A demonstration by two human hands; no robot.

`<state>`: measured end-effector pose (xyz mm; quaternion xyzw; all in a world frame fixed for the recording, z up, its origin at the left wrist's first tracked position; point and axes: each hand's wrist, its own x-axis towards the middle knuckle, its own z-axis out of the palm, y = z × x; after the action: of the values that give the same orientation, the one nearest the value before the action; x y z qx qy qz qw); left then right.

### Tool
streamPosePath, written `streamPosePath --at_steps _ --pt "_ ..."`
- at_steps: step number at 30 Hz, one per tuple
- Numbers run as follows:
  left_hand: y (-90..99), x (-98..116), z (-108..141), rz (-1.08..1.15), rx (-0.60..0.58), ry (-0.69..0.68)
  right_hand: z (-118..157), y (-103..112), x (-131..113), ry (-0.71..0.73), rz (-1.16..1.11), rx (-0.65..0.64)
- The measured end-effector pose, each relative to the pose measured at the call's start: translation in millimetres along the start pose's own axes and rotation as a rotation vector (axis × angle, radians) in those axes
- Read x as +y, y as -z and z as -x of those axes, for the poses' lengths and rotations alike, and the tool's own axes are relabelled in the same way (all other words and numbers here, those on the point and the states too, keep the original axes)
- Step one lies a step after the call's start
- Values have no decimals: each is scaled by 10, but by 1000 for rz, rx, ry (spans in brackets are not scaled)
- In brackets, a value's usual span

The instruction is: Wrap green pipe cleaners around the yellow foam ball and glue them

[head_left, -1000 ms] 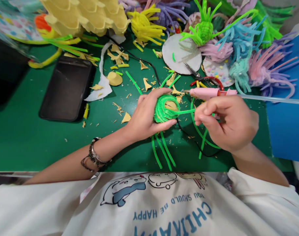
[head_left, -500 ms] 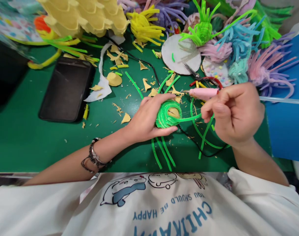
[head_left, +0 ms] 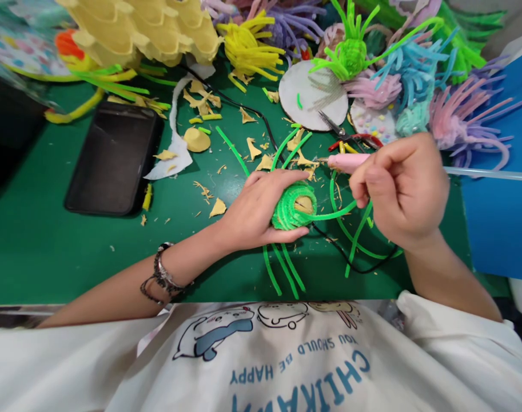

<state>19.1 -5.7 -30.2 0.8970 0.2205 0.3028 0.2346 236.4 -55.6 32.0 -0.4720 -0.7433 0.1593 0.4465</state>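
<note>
My left hand (head_left: 254,209) is curled around a ball of wound green pipe cleaner (head_left: 289,212), with a yellowish cardboard piece (head_left: 303,204) showing at its middle. Green pipe cleaner legs (head_left: 282,269) stick out from beneath it on both sides. One loose strand (head_left: 333,216) runs right, to behind the fingertips of my right hand (head_left: 400,191). That hand is closed in a pinch; what it grips, if anything, is hidden. Behind it lies a pink glue gun (head_left: 349,162), partly covered, with a clear glue stick (head_left: 492,173) extending to the right.
A black phone-like slab (head_left: 112,157) lies left, below a yellow egg carton (head_left: 144,28). Scissors (head_left: 342,133) rest by a white disc (head_left: 307,94). Colourful pipe cleaner bundles (head_left: 419,63) crowd the back right. Cardboard scraps (head_left: 252,149) and a black cord (head_left: 333,243) spread across the green table.
My right hand has shifted slightly left and up, covering more of the pink glue gun. Thin threads between it and the ball no longer show clearly. My left hand keeps its hold.
</note>
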Motion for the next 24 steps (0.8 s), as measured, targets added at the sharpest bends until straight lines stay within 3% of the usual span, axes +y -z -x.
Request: streamPosePath --at_steps 3,12,18,24 --pt "3 1 1 -6 26 -28 -8 -29 55 8 -134 -31" --pt "7 12 0 8 13 -18 -1 -37 90 41 -145 -49" --pt "-10 11 7 9 18 4 -25 -50 63 -25 -244 -15" --pt "8 2 4 79 -5 37 -22 -32 37 -57 -94 -6"
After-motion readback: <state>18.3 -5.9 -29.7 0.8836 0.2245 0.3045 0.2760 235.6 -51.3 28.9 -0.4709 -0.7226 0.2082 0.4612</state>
